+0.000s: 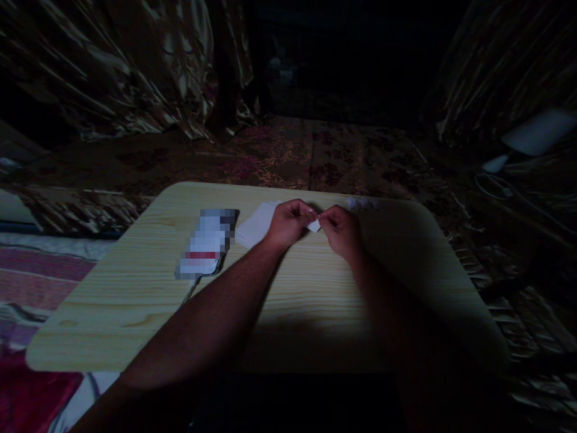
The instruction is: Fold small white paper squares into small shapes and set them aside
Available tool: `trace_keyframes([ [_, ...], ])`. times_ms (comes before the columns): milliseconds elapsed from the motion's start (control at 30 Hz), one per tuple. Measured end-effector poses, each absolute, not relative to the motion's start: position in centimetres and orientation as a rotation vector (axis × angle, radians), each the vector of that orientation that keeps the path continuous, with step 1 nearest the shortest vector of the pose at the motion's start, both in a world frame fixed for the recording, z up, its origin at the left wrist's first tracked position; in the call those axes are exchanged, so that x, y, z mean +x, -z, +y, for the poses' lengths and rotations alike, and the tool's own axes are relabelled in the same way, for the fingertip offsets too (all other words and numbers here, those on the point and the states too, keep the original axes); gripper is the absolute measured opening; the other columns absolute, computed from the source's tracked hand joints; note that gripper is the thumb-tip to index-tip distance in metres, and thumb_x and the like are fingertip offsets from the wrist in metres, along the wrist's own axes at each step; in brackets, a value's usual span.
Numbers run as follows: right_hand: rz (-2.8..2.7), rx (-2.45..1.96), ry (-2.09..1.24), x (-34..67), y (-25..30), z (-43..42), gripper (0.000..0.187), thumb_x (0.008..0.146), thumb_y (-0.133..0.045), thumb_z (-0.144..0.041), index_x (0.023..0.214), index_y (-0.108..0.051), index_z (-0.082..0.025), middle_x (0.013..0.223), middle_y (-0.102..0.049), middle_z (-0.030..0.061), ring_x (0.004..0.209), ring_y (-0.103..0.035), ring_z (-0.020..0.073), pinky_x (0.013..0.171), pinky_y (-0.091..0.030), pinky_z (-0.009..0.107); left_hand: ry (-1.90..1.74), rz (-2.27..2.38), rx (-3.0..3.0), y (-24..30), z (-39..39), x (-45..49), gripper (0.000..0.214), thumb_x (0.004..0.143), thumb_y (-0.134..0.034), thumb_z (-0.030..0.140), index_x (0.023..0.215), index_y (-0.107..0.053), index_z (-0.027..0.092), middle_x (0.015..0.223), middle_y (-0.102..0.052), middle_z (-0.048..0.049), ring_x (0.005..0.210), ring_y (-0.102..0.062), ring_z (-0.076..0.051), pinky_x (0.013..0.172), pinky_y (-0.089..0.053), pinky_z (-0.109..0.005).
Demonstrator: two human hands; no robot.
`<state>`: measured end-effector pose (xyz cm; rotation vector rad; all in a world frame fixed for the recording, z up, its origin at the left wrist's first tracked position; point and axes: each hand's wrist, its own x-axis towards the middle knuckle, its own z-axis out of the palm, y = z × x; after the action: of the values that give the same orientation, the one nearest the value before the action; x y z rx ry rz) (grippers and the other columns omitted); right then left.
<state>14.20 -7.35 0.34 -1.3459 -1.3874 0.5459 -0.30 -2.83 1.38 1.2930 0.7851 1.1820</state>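
Note:
Between my two hands is a small white piece of paper (314, 225), pinched at its upper edge above the wooden table (311, 288). My left hand (291, 225) is closed, its thumb and forefinger on the paper's left side. The fingertips of my right hand (341, 228) pinch the paper's right side, close to the left fingertips. Fingers cover part of the paper, so its full shape is hidden. Just left of my left hand lie white paper sheets (256, 226). Beyond my right hand sit several small folded white paper pieces (362, 203) in a row.
A phone (204, 243) with a lit, blurred screen lies on the table's left, a cable (189, 291) running from it. A white lamp (538, 133) stands at the right. Patterned cloth (288, 153) lies past the far edge, with curtains (180, 60) behind. The room is dim.

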Motion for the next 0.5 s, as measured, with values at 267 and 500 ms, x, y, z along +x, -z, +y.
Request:
trace_keyframes([
  [267,-1.399,-1.362,-0.546,14.12,-0.51,-7.34,0.012,0.079,-0.06,-0.03,0.073,-0.062,-0.021,0.06,-0.058,-0.0034,0.057,-0.052,0.0127,0.055,-0.038,0.025,-1.188,0.781,1.234,-1.37,-2.59,-0.33,0.017,0.058,-0.082,0.023,0.063,-0.068,0.015,0.065,-0.068,-0.0014,0.058,-0.057,-0.011,0.06,-0.046,-0.026],
  [500,-1.355,-1.447,-0.494,14.98,-0.75,-7.14,0.012,0.078,-0.059,-0.03,0.072,-0.062,-0.02,0.062,-0.061,-0.0024,0.06,-0.054,0.0139,0.059,-0.041,0.026,-1.234,0.75,1.16,-1.05,-2.14,-0.41,0.022,0.075,-0.072,0.037,0.072,-0.069,0.015,0.065,-0.066,-0.0023,0.058,-0.055,-0.012,0.059,-0.044,-0.026],
])
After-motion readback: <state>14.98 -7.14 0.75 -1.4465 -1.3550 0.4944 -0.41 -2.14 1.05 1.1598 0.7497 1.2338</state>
